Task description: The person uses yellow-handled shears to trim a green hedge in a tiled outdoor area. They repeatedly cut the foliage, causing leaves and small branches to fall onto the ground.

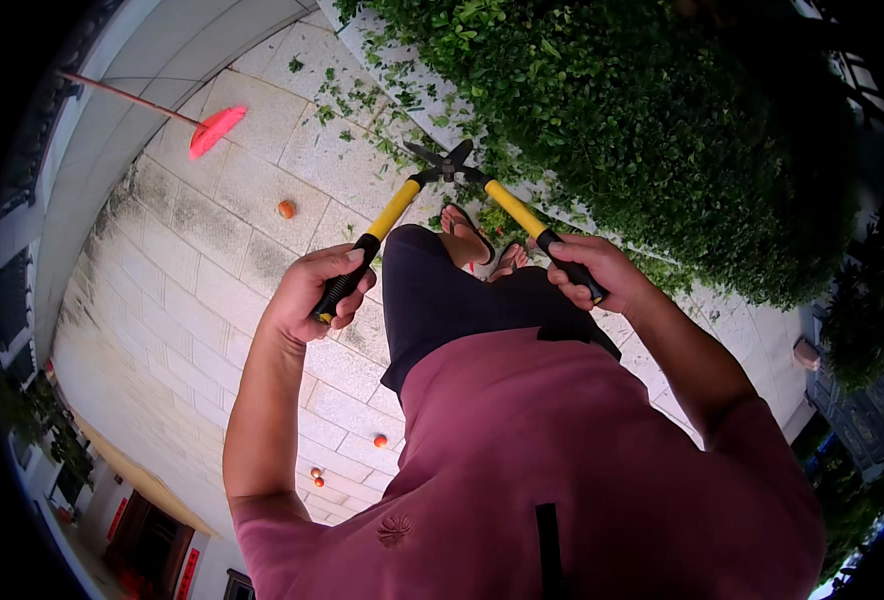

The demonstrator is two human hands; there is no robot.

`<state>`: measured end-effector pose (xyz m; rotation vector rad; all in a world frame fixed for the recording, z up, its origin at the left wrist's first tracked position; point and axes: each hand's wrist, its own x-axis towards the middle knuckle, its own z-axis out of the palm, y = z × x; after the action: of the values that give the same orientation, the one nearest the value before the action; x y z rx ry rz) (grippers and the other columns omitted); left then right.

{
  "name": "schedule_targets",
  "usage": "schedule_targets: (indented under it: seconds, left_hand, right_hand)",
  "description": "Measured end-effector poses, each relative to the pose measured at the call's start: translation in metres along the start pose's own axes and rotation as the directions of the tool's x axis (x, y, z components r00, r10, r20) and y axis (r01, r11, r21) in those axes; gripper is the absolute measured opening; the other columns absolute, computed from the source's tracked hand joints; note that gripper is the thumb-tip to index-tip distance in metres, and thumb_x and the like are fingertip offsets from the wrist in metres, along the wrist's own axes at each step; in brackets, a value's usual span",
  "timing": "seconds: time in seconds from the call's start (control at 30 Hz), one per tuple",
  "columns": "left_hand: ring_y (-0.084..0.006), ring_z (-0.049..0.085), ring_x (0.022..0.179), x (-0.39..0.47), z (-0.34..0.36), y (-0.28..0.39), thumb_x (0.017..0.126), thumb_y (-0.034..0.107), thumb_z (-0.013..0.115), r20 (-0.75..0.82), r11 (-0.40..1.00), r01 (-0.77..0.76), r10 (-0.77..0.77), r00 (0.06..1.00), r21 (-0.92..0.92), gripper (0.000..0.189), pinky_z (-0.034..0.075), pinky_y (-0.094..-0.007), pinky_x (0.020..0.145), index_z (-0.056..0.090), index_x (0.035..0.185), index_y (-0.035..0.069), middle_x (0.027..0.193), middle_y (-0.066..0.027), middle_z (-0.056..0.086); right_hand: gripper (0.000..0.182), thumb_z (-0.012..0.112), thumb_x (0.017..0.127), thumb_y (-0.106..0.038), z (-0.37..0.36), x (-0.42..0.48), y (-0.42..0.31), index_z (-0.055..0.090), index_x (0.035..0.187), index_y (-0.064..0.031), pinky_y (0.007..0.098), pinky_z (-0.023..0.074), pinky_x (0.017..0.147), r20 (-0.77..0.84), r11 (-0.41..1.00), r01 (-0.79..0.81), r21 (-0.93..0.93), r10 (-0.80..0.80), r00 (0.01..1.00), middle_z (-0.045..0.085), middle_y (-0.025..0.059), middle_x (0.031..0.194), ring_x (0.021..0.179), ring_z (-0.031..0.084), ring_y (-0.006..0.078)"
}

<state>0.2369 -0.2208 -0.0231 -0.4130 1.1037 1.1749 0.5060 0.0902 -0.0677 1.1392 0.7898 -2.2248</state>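
Observation:
A pair of hedge shears point(449, 171) with dark blades and yellow handles spans the space before me. Its blades are apart, over the paving beside a dense green hedge point(599, 112). My left hand point(313, 289) is wrapped around the black grip of the left handle, thumb lying along it. Around the right handle's black grip my right hand point(603, 271) is closed. Cut leaves point(348, 101) lie scattered on the paving and along the pale curb point(449, 112) at the hedge's foot. My feet point(463, 225) in flip-flops stand close to the hedge, below the shears.
A broom point(218, 131) with bright red bristles stands on the paving by a pale wall point(142, 45). Several round orange-red objects, one of them nearer the broom point(286, 209), lie on the stone slabs point(209, 255). A doorway point(149, 536) shows at lower left.

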Motion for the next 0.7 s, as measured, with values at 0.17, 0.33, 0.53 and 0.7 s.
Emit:
schedule_targets:
  seconds: [0.17,0.33,0.53,0.7]
  left_hand:
    - [-0.0106,0.053,0.05,0.051,0.009,0.082,0.103,0.021,0.06,0.042,0.964,0.08,-0.094,0.995,0.253,0.02,0.04,-0.0247,0.038,0.057,0.098,0.002,0.081,-0.0107,0.064]
    - [-0.0139,0.054,0.052,0.109,0.014,0.157,0.101,0.019,0.062,0.112,0.89,0.147,-0.215,0.97,0.431,0.022,0.038,-0.0281,0.038,0.054,0.104,-0.001,0.079,-0.0115,0.064]
    - [-0.0141,0.05,0.053,0.15,0.033,0.177,0.101,0.016,0.059,0.01,0.813,0.238,-0.287,0.958,0.531,0.013,0.038,-0.0295,0.042,0.054,0.102,0.004,0.075,-0.0059,0.058]
    - [-0.015,0.052,0.052,0.128,0.002,0.214,0.101,0.015,0.06,-0.023,0.669,0.304,-0.395,0.919,0.678,0.014,0.041,-0.0301,0.041,0.056,0.099,0.002,0.074,-0.0072,0.058]
  right_hand:
    - [0.039,0.055,0.109,-0.027,0.001,0.015,0.017,0.053,0.142,-0.006,0.0239,0.0363,0.039,-0.075,0.98,0.13,0.152,-0.12,0.99,0.061,0.0052,0.081,0.047,0.05,0.008]
    - [0.036,0.054,0.109,-0.029,0.037,0.041,0.007,0.055,0.137,-0.0054,0.0239,0.0367,0.039,-0.231,0.929,0.236,0.284,-0.173,0.958,0.061,0.0059,0.081,0.047,0.049,0.008]
    - [0.019,0.061,0.105,-0.026,0.149,0.113,-0.036,0.055,0.109,-0.0082,0.0248,0.0361,0.042,-0.481,0.763,0.413,0.497,-0.153,0.863,0.059,0.0024,0.077,0.051,0.047,0.0077]
    - [0.015,0.063,0.1,-0.021,0.223,0.118,-0.047,0.061,0.1,-0.0061,0.0303,0.0417,0.043,-0.521,0.785,0.347,0.514,-0.036,0.853,0.059,0.0042,0.071,0.052,0.053,0.0129]
